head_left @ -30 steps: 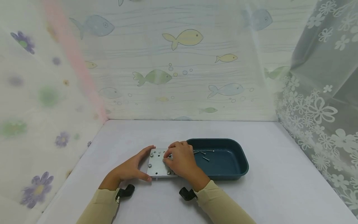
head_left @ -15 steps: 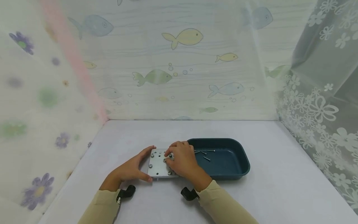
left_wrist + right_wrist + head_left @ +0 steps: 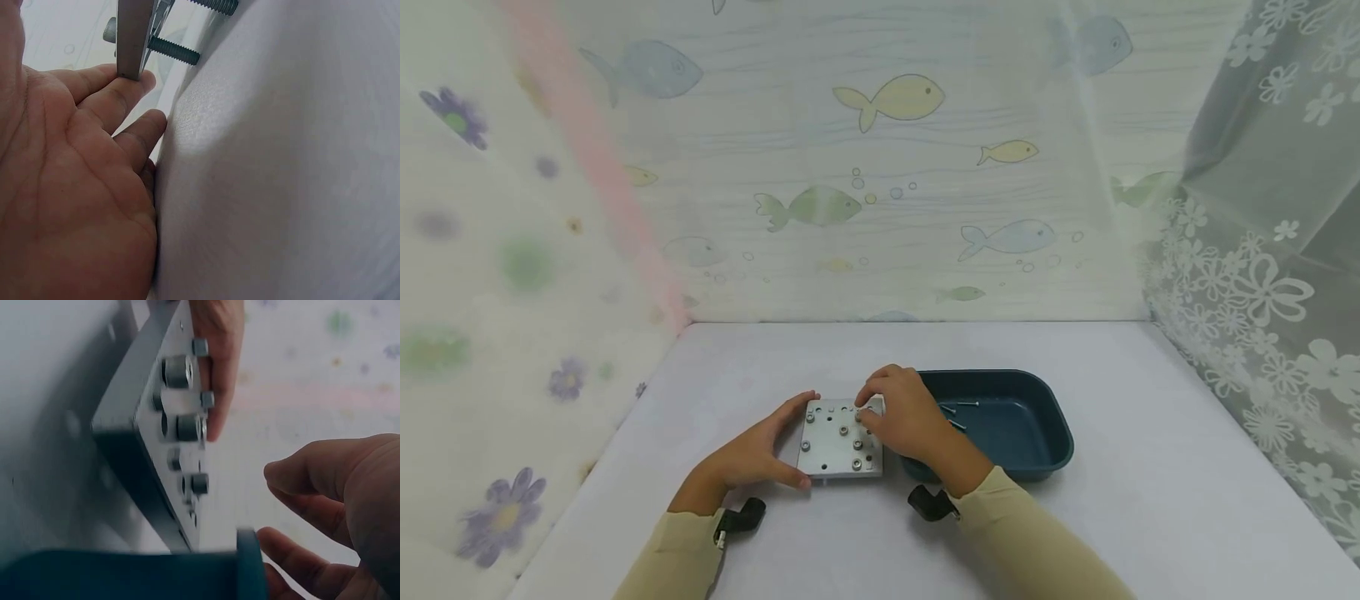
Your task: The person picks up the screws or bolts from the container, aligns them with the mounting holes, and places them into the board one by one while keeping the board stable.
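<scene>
A silver metal plate (image 3: 831, 450) with holes lies on the table, several socket-head bolts (image 3: 843, 431) in it. My left hand (image 3: 741, 450) grips its left side, thumb at the near edge and fingers at the far edge. In the left wrist view, a threaded bolt shank (image 3: 175, 50) sticks out below the plate (image 3: 132, 37). My right hand (image 3: 910, 421) hovers over the plate's far right corner, fingers loosely bent. In the right wrist view, the right hand (image 3: 337, 494) holds nothing and is apart from the bolt heads (image 3: 178, 372).
A dark blue tray (image 3: 1015, 437) stands just right of the plate, partly behind the right hand. Loose bolts (image 3: 967, 404) lie in it. White table cloth (image 3: 820, 550) surrounds both, with patterned curtains (image 3: 880, 250) behind and at the sides.
My right hand has lifted off the middle bolt and shifted right and away, uncovering more bolts on the plate's right half. The left hand keeps its grip.
</scene>
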Demonstrator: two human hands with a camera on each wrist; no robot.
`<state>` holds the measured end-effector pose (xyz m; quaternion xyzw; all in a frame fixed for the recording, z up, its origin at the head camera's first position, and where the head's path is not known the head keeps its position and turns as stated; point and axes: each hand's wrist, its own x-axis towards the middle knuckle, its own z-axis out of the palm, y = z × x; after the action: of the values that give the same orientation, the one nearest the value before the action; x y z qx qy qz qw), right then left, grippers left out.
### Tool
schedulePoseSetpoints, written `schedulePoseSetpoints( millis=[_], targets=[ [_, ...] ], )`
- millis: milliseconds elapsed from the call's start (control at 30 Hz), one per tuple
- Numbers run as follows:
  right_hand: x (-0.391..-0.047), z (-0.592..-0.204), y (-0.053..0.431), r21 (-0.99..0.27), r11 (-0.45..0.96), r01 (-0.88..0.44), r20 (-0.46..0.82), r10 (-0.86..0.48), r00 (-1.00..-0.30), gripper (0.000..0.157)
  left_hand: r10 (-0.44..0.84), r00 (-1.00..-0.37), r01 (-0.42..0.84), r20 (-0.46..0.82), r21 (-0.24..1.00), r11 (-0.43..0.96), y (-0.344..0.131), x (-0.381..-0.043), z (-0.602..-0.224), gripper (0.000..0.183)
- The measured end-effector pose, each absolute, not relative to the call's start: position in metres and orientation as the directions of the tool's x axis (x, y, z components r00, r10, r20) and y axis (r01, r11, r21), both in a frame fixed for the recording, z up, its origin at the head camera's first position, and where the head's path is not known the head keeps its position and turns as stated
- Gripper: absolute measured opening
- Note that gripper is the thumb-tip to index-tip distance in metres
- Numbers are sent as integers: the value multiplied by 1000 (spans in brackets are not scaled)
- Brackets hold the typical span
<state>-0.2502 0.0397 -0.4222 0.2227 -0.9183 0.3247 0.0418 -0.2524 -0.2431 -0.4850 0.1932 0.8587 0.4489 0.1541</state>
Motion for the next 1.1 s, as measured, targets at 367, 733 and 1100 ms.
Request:
schedulePoseSetpoints(
  millis=[367, 733, 1100],
  targets=[
    [-260, -418, 65, -570, 708, -417, 161, -402, -901, 13, 459, -883, 188, -99, 822, 537, -245, -253, -489, 135],
    [-274, -414, 95, -599, 702, -384, 105, -406, -908, 10, 470, -879, 205, -81, 825, 527, -243, -253, -486, 134],
    [-289, -413, 107, -658, 650, -380, 15, -494, -870, 12, 460, -882, 183, -103, 825, 535, -242, -251, -484, 134]
  ],
)
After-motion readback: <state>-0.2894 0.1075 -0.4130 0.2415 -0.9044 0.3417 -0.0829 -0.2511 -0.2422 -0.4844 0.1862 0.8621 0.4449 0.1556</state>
